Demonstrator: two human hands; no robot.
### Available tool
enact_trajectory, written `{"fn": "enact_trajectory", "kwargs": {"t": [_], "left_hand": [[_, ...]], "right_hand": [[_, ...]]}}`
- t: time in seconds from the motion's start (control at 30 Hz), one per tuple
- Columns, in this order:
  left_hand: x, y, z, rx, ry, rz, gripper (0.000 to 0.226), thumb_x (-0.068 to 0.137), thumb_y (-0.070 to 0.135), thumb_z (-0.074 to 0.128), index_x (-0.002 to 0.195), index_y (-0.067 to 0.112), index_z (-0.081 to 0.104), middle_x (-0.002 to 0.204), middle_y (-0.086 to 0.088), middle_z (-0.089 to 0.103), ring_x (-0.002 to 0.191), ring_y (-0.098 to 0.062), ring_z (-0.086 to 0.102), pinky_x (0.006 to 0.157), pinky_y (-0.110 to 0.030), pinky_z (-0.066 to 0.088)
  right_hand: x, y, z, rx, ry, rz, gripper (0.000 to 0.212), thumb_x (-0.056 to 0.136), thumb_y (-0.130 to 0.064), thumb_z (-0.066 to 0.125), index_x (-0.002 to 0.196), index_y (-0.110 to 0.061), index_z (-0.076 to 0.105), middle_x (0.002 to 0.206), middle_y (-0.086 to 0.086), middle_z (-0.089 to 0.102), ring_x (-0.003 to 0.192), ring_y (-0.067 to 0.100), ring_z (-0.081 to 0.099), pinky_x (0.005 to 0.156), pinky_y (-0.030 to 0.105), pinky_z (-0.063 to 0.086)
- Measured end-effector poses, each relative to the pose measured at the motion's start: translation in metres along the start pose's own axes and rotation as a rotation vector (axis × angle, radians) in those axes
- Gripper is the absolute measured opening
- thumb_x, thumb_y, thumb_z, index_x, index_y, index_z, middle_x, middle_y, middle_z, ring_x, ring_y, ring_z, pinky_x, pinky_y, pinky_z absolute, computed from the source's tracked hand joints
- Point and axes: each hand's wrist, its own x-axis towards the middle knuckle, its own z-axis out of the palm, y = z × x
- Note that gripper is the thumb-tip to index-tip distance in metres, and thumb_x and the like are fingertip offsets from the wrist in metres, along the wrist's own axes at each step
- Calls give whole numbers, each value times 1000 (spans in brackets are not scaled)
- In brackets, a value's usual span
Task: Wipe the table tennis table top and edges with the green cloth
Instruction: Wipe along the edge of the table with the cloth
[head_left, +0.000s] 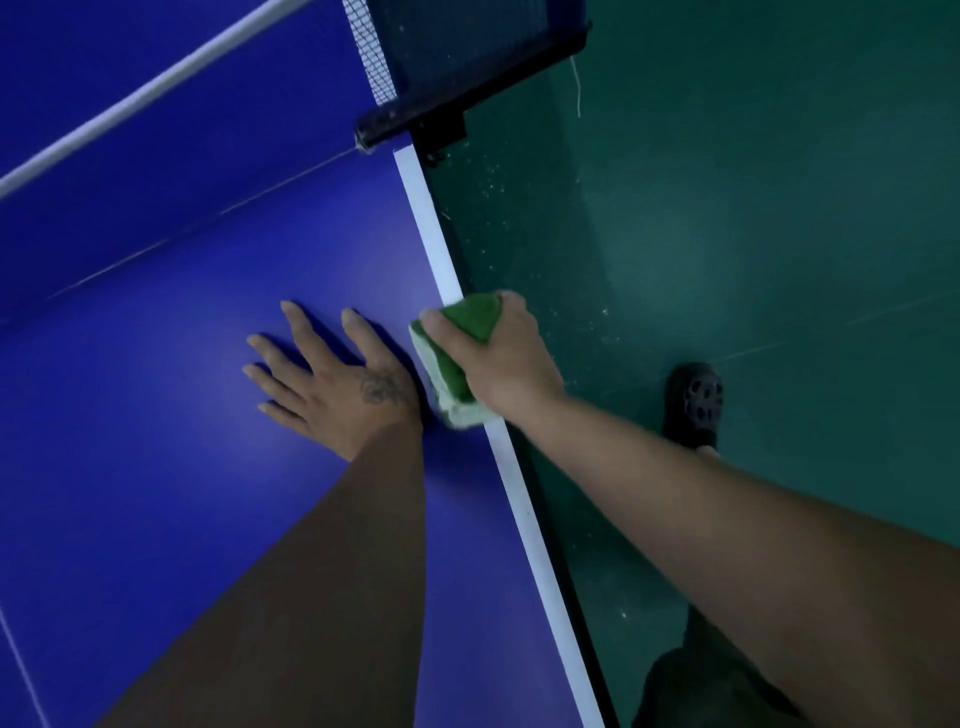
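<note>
The green cloth (457, 358) is folded into a thick pad and sits over the white side line (431, 228) at the rim of the blue surface (156, 493), wrapped down over the outer edge. The right grip (511, 358) holds it: the thumb presses on top of the pad and the fingers curl around the outer side, below the rim, where they are hidden. Just inboard of this grip, the left grip (332, 374) lies flat on the surface with fingers spread, holding nothing and apparently bracing the body. Ahead of the right grip, the white line runs on to the net clamp (441, 111) and the net (457, 41). Outboard of the grip lies the green floor (753, 208), which carries pale specks (498, 208) close to the rim, and a dark shoe (695, 402) stands on it. Judged status: an edge pass is in hand along this side, roughly midway between the person and the net. The stretch from the grip to the clamp probably awaits wiping. The surface shows no visible contrast between wiped and unwiped areas, so progress on the top cannot be determined. The half beyond the net and the other edges are largely out of view and cannot be assessed.
</note>
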Motion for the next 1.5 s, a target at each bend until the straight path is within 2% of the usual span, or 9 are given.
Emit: {"fn": "enact_trajectory", "kwargs": {"t": [0.23, 0.37, 0.47, 0.63, 0.8, 1.0, 1.17, 1.37, 1.5], "left_hand": [[-1, -2, 0, 0, 32, 19, 69, 106, 69, 35, 168, 39, 35, 179, -3, 23, 167, -28, 13, 135, -52, 4], [-4, 0, -4, -3, 5, 17, 67, 108, 65, 36, 169, 38, 33, 180, -4, 20, 168, -28, 11, 135, -54, 4], [-5, 1, -5, 1, 7, 22, 66, 108, 63, 39, 169, 36, 35, 180, -5, 21, 168, -29, 12, 134, -55, 7], [-5, 4, -5, -4, 39, 31, 65, 108, 60, 43, 167, 33, 40, 179, -6, 25, 167, -29, 16, 134, -54, 9], [-6, 3, -4, -7, 62, 37, 62, 110, 56, 46, 166, 31, 42, 178, -7, 27, 167, -30, 18, 134, -54, 10], [-5, 3, -5, -18, 46, 29, 62, 110, 55, 47, 167, 31, 41, 179, -6, 24, 167, -29, 15, 135, -54, 8], [-5, 2, -5, -14, 47, 44, 62, 111, 55, 47, 167, 31, 40, 179, -6, 23, 167, -29, 15, 135, -55, 9], [-3, 2, -4, 0, 59, 48, 63, 109, 56, 47, 166, 30, 41, 179, -6, 24, 167, -29, 16, 135, -55, 10], [-3, 2, -5, 1, 82, 57, 62, 109, 54, 49, 165, 28, 44, 178, -7, 27, 166, -30, 19, 134, -54, 12]], "right_hand": [[-31, 22, -12, 17, -40, 2, 72, 80, -77, 78, 131, -34, 50, 122, -9, 66, 106, 9, 68, 92, 37, 55], [-67, 46, -7, 49, -15, 90, 105, 67, -89, 67, 153, -34, 43, 133, -13, 65, 117, 7, 66, 105, 37, 53], [-53, 25, 2, 34, 35, 97, 113, 68, -90, 67, 156, -24, 43, 139, -5, 62, 125, 16, 64, 112, 43, 51], [26, -44, 8, 35, 111, -29, 62, 84, -73, 79, 119, -27, 57, 119, -2, 67, 103, 17, 69, 94, 40, 57], [75, -81, 11, 55, 144, -118, 87, 85, -74, 77, 148, -20, 51, 135, -1, 64, 117, 20, 67, 105, 45, 56], [9, -17, 3, 32, 54, -67, 116, 70, -84, 76, 163, -29, 35, 149, -11, 53, 133, 9, 57, 118, 36, 46], [-35, 20, 8, 41, 80, 20, 107, 68, -81, 76, 158, -32, 42, 144, -13, 56, 132, 8, 57, 118, 43, 48], [15, -39, 18, 6, 183, -30, 100, 78, -74, 83, 157, -26, 44, 144, -6, 59, 129, 16, 61, 114, 44, 50], [70, -87, 9, -30, 198, -131, 79, 78, -72, 85, 138, -28, 57, 123, -10, 70, 111, 14, 69, 102, 39, 57]]}}
